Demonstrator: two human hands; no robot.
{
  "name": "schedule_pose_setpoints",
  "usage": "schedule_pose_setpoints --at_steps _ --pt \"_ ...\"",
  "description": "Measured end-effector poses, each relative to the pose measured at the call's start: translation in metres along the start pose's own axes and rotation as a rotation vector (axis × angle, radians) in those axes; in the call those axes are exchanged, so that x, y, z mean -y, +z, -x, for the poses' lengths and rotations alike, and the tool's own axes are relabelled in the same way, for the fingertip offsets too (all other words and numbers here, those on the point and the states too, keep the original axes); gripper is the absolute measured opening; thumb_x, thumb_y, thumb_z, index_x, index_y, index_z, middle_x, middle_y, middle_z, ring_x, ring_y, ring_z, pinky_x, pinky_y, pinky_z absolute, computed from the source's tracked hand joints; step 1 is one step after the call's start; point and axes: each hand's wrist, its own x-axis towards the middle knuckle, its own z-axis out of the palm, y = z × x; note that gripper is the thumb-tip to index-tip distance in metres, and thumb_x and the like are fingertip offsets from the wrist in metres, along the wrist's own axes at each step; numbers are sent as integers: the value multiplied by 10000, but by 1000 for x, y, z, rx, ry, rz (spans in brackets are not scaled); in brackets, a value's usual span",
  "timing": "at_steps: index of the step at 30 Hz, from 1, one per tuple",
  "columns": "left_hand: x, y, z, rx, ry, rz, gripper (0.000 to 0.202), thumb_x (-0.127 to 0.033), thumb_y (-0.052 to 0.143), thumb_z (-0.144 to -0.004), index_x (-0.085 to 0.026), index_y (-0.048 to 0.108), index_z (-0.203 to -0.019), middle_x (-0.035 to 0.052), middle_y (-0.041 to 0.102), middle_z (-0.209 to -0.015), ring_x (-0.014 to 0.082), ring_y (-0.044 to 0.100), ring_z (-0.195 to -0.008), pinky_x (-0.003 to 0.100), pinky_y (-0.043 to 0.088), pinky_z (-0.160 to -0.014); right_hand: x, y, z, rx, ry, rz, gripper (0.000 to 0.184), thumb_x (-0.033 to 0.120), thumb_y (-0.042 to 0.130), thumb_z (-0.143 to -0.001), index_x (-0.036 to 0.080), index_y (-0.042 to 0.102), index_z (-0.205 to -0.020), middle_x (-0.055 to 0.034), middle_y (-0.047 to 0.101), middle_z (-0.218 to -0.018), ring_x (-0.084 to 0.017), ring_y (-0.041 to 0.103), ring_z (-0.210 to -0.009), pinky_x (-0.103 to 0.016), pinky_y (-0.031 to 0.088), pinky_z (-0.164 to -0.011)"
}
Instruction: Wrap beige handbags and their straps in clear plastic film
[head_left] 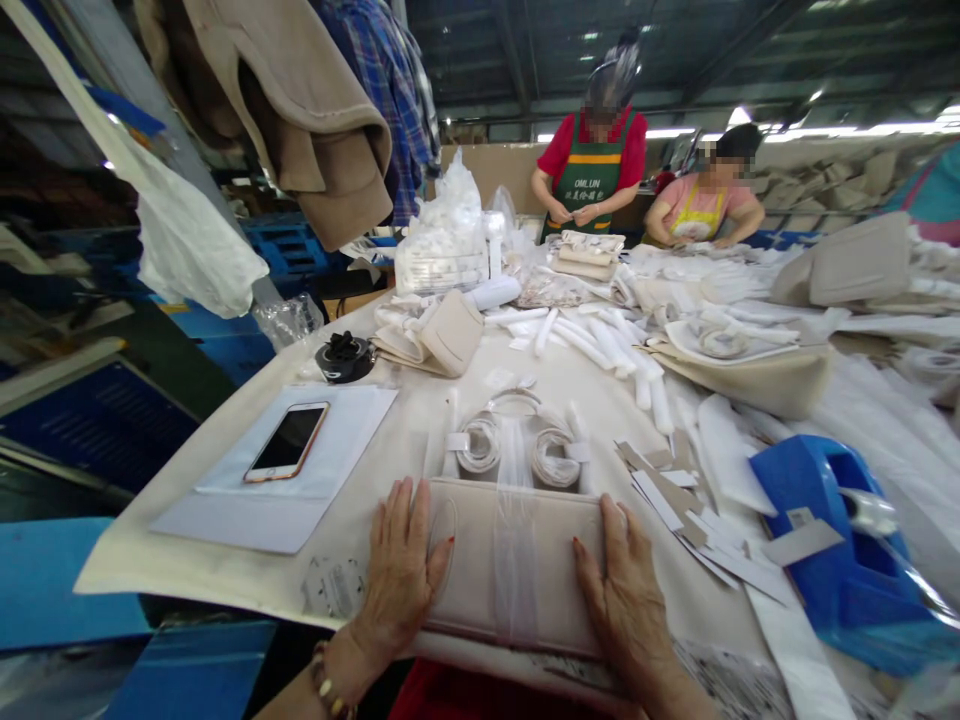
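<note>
Head view: the left hand (401, 570) is lying flat on the left end of a beige padded panel (551, 570), fingers extended and slightly apart, gripping nothing. The right hand (622, 590) is mirroring it on the right end, palm down and likewise spread wide, thumb pointing inward. Both hands are pressing on the panel rather than closing around it.

The panel is lying lengthwise at the near edge of the cloth-covered table (390, 430), directly in front of the person. A band of clear film (516, 560) is running across its middle, between the two hands. Two coiled white cords (480, 445) are lying just beyond its far edge.

Status, as a judgement: the film band is appearing already in place on this panel, and neither hand is holding a tool or tape. A stack of similar beige panels (439, 340) is sitting further up the table, while white rolled pieces (592, 340) and loose paper strips (675, 500) are lying scattered and unused.

A blue tape dispenser (832, 530) is standing to the right, apart from the right hand. A phone (287, 441) is resting on a white sheet (225, 510) to the left. Two co-workers (596, 160) are working at the far end of the table.
</note>
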Motion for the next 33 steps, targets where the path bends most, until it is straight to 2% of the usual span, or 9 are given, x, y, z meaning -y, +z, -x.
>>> schedule_pose_setpoints --at_steps 2,5,7,10,13,16,22,27,33 --pt "-11 -12 1 -64 84 -68 471 -192 471 -869 -139 396 -1332 210 464 -1307 367 368 -1267 557 273 -1014 1 -1 -1 5 20 -5 548 474 299 -919 150 316 -1361 -182 425 -1279 -306 427 -1193 -510 429 -961" --pt "-33 -28 4 3 99 108 260 -136 448 -859 -189 587 -1072 94 651 -982 244 596 -949 389 411 -862 1 -1 -1 14 54 -10 570 501 286 -914 135 349 -1346 -187 449 -1258 -309 443 -1177 -510 432 -954" --pt "-48 -34 2 192 -103 336 189 -181 437 -861 -179 599 -958 49 658 -783 191 614 -730 307 437 -688 1 -1 -2 7 55 -6 578 509 281 -913 130 360 -1341 -194 451 -1256 -313 445 -1170 -511 436 -946" --pt "-63 -35 -11 479 -622 670 109 -224 513 -781 -163 561 -859 -14 588 -560 160 565 -564 265 400 -572 2 -1 -2 -9 29 -1 578 508 285 -913 135 349 -1349 -193 446 -1254 -314 444 -1163 -511 441 -937" --pt "-68 -31 -25 598 -898 891 54 -212 510 -718 -168 510 -749 -59 515 -448 104 433 -379 223 324 -428 4 -2 -2 -15 22 6 579 510 284 -913 138 343 -1353 -184 440 -1250 -310 452 -1149 -498 450 -927" --pt "-70 -26 -30 615 -957 962 90 -248 476 -710 -161 498 -718 -57 519 -447 64 328 -280 198 224 -331 5 -3 -2 -15 32 13 576 509 280 -913 148 334 -1359 -179 435 -1247 -308 450 -1144 -490 459 -914" --pt "-75 -26 -26 546 -1036 1038 285 -361 468 -710 -144 504 -893 -67 525 -493 46 340 -287 170 216 -318 5 -2 -1 -33 5 41 575 497 293 -914 155 303 -1376 -180 447 -1215 -308 458 -1118 -488 469 -892" --pt "-80 -23 -18 715 -1052 1083 226 -372 487 -673 -157 492 -744 -21 563 -442 50 328 -256 170 146 -292 6 -3 -1 -54 -30 86 562 471 294 -921 123 314 -1361 -196 433 -1219 -315 457 -1116 -480 473 -891" --pt "-77 -23 -6 920 -976 1088 200 -375 519 -639 -179 478 -632 -11 561 -393 52 305 -238 174 104 -284 7 -4 -1 -61 -54 78 571 459 327 -917 137 275 -1385 -188 431 -1227 -303 454 -1124 -465 473 -897"
